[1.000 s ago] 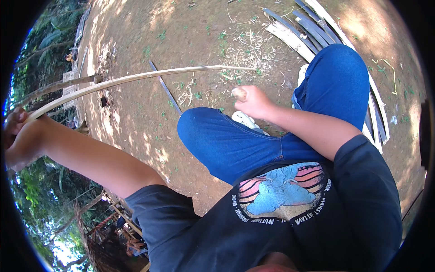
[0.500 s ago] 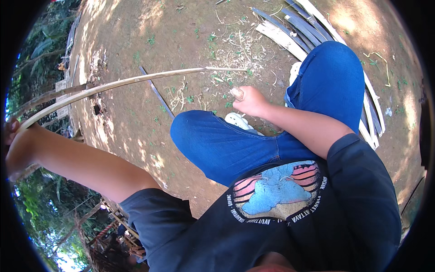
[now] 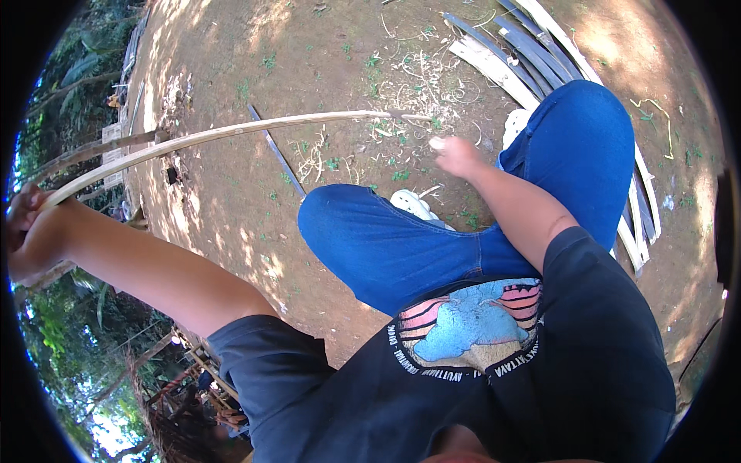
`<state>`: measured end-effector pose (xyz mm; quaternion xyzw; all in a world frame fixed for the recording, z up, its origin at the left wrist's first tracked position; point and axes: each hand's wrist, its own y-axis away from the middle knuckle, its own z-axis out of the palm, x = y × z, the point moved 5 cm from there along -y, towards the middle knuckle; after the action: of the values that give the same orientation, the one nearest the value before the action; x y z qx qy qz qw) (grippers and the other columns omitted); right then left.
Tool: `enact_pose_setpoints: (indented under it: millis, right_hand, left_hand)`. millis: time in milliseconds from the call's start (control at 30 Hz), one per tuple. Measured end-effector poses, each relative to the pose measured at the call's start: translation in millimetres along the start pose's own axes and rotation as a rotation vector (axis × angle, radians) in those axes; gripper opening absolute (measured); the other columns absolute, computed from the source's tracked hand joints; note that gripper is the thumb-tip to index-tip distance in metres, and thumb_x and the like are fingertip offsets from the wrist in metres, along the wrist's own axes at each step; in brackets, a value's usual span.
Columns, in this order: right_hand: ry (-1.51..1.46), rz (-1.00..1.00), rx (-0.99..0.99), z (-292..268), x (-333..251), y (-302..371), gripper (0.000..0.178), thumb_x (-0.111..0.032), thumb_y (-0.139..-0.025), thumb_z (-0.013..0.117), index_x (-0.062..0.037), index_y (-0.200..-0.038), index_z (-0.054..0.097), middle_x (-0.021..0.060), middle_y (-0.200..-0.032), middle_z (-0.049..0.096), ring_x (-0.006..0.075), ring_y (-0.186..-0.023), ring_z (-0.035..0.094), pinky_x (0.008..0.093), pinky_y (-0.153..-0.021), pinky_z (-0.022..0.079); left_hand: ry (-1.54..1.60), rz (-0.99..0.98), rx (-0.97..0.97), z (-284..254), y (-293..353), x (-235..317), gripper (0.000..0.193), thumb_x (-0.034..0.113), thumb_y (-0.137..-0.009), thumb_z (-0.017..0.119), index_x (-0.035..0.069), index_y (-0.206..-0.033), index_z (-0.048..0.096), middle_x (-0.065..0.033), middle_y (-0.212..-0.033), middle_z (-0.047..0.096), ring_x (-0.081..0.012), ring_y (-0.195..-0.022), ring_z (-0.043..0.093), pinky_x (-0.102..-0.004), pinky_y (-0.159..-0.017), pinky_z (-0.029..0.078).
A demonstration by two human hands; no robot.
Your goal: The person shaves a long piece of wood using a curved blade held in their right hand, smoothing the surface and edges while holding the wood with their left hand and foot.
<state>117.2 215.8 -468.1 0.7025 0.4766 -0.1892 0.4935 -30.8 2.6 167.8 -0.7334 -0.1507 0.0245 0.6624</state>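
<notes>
My left hand (image 3: 29, 231), at the far left edge, is closed round one end of a long pale bamboo strip (image 3: 224, 134). The strip arches to the right above the ground, its thin far end near my right hand. My right hand (image 3: 461, 158) is closed in a fist in front of my knees, just below the strip's far end. A short pale, wood-like handle end pokes from this fist; the rest of what it holds cannot be made out. A small dark patch shows on the strip close by.
Split bamboo strips (image 3: 532, 58), dark and pale, lie at the upper right, passing beyond my right knee. Pale shavings (image 3: 424, 85) litter the dirt ground (image 3: 216, 85). A dark narrow strip (image 3: 278, 154) lies near my left knee. Wooden poles (image 3: 100, 150) and greenery stand at left.
My right hand has moved right and slightly away from me, and the dark patch on the strip has shifted right. My left hand still grips the strip; the whole view has shifted slightly.
</notes>
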Motion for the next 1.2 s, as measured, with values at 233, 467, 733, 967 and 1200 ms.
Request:
enact_pose_setpoints:
  millis: [233, 467, 733, 967, 1200]
  right_hand:
    - [-0.226, -0.150, 0.166, -23, -60, -17, 0.028, -0.024, -0.082, 0.068, -0.0031, -0.101, 0.065, 0.0113, -0.073, 0.066, 0.0229, -0.065, 0.065, 0.0354, -0.060, 0.051]
    - [-0.428, -0.388, 0.102, -29, -140, 22, 0.045, -0.045, -0.083, 0.072, -0.0027, -0.099, 0.068, 0.0078, -0.078, 0.069, 0.0184, -0.075, 0.066, 0.0323, -0.070, 0.051]
    - [-0.650, -0.615, -0.117, -40, -216, 90, 0.024, -0.024, -0.084, 0.075, -0.0048, -0.094, 0.064, 0.0010, -0.070, 0.063, 0.0049, -0.067, 0.055, 0.0260, -0.061, 0.045]
    - [-0.628, -0.934, -0.253, -79, -312, 175, 0.031, -0.028, -0.084, 0.074, -0.0056, -0.076, 0.055, 0.0005, -0.057, 0.049, 0.0060, -0.056, 0.044, 0.0273, -0.052, 0.037]
    - [-0.717, -1.028, -0.138, -116, -364, 193, 0.034, -0.028, -0.084, 0.073, -0.0006, -0.072, 0.057, 0.0083, -0.055, 0.048, 0.0096, -0.054, 0.042, 0.0319, -0.051, 0.039]
  left_hand:
    - [0.413, -0.146, -0.231, -43, -8, 4, 0.074, 0.065, -0.087, 0.032, -0.001, -0.083, 0.064, 0.0009, -0.044, 0.028, -0.0144, -0.040, 0.034, -0.0338, -0.043, 0.032]
    - [0.701, -0.369, -0.452, -53, 11, 12, 0.060, 0.055, -0.094, 0.037, 0.004, -0.102, 0.068, 0.0008, -0.055, 0.044, -0.0133, -0.045, 0.036, -0.0317, -0.048, 0.032]
    - [0.769, -0.490, -0.137, -32, 27, 15, 0.022, 0.018, -0.099, 0.045, 0.007, -0.113, 0.058, 0.0000, -0.076, 0.057, -0.0033, -0.043, 0.030, -0.0202, -0.042, 0.027]
    - [0.793, -0.487, -0.130, -2, 13, 38, 0.030, 0.025, -0.099, 0.040, 0.007, -0.106, 0.063, 0.0055, -0.052, 0.038, -0.0043, -0.038, 0.025, -0.0214, -0.038, 0.024]
    - [0.452, -0.360, -0.064, 25, 10, 45, 0.034, 0.027, -0.097, 0.038, 0.003, -0.104, 0.061, 0.0048, -0.050, 0.035, -0.0069, -0.039, 0.027, -0.0232, -0.039, 0.025]
